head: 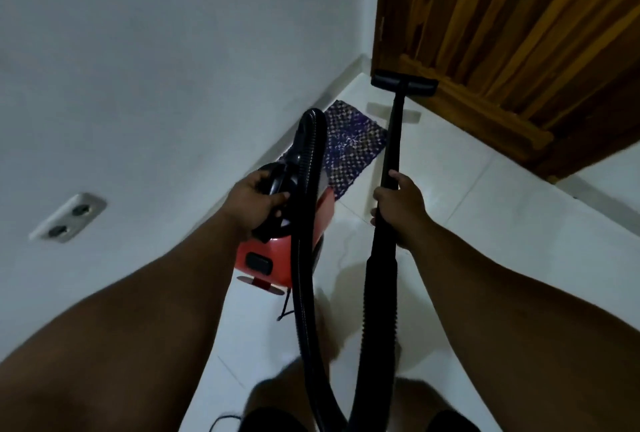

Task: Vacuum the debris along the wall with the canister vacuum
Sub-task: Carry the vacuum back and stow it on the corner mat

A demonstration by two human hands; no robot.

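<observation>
- Head view: the left hand (254,204) is curled around the black handle (277,185) on top of the red vacuum (277,255), which is lifted above the white tiled floor (485,223), close to the wall (156,67).
- The right hand (400,208) is wrapped tight around the black wand (393,140), thumb along its upper side.
- The wand runs forward to the nozzle (403,82), which sits at the foot of the wooden door (502,33), near the corner.
- The ribbed hose (308,223) loops from the vacuum's top down between the person's legs and back up to the wand.
- A patterned mat (349,151) lies on the floor beside the wall, behind the vacuum.
- A double socket (67,217) is set in the wall at left.
- No debris can be made out.
</observation>
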